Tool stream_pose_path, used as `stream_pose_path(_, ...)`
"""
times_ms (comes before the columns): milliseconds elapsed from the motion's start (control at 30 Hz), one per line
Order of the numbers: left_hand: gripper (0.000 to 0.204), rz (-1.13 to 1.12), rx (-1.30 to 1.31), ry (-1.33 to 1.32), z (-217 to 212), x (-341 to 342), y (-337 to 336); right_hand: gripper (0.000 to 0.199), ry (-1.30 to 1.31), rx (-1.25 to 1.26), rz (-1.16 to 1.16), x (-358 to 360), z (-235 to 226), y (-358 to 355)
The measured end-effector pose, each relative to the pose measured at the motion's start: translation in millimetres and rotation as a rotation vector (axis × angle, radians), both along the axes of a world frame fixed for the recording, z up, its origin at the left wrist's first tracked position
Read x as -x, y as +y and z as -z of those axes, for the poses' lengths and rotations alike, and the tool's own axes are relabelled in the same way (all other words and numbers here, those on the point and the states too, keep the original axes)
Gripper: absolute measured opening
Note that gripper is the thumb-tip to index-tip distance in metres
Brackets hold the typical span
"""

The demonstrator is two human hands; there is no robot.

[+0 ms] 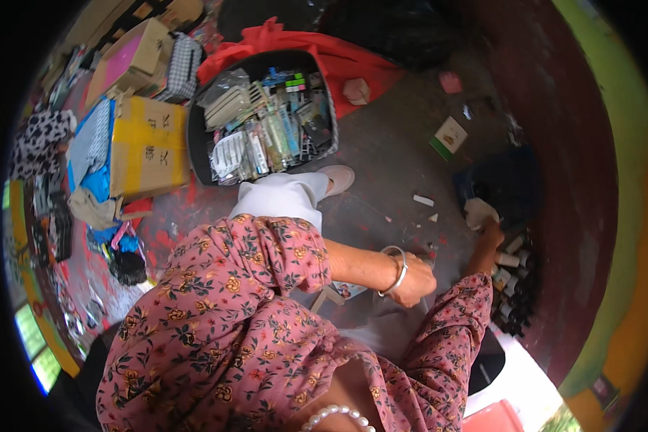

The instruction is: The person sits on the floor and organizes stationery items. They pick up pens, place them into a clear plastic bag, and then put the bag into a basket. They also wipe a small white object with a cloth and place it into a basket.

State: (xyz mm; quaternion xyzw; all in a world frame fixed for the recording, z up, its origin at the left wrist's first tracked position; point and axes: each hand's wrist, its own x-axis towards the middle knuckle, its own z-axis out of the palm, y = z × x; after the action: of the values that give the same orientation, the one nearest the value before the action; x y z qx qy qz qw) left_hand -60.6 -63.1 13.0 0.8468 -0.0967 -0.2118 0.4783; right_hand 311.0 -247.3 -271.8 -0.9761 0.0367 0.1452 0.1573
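My left hand [414, 279], with a silver bangle on its wrist, reaches across my lap and rests low by my knee with its fingers curled in. I cannot tell if anything is inside them. My right hand [491, 236] stretches out to the right, against a heap of small white tubes and packets [510, 277] along the dark red wall. A crumpled whitish piece [479, 212] lies just beyond its fingers, which are hidden. Both arms wear a pink floral sleeve [266, 252].
A black tub [194, 137] full of packaged small goods stands ahead on red cloth [353, 57]. Yellow and brown cardboard boxes [147, 144] and fabric lie at the left. A dark bag [504, 180], a green-and-white card [448, 137] and scraps lie on the grey floor.
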Motion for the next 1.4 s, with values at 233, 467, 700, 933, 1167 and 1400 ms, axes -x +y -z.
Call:
stream_pose_path(233, 0.023, -0.022, -0.055, 0.083, 9, -1, -4, 0.055, -0.111, 0.2, 0.079, 68, -59, 81)
stream_pose_path(467, 0.025, 0.025, -0.081, 0.0, -2, 1, 0, 0.024, 0.116, -0.363, 0.159, 25, -54, 36)
stream_pose_path(700, 0.02, -0.411, 0.002, -0.296, -24, -7, 12, 0.016, 0.657, -0.93, 0.134, 130, -202, 100)
stream_pose_path(933, 0.028, -0.814, 0.682, -0.393, -71, 71, 138, 0.026, 1.226, -1.393, 0.231, 248, -296, 106)
stream_pose_path(1167, 0.015, -1.726, 0.646, -0.166, 26, 320, 230, 0.027, 1.372, -1.534, 0.364, 297, -290, 105)
stream_pose_path(1400, 0.011, -2.176, 0.296, 0.286, 144, 395, 196, 0.024, 1.395, -1.504, 0.322, 286, -276, 113)
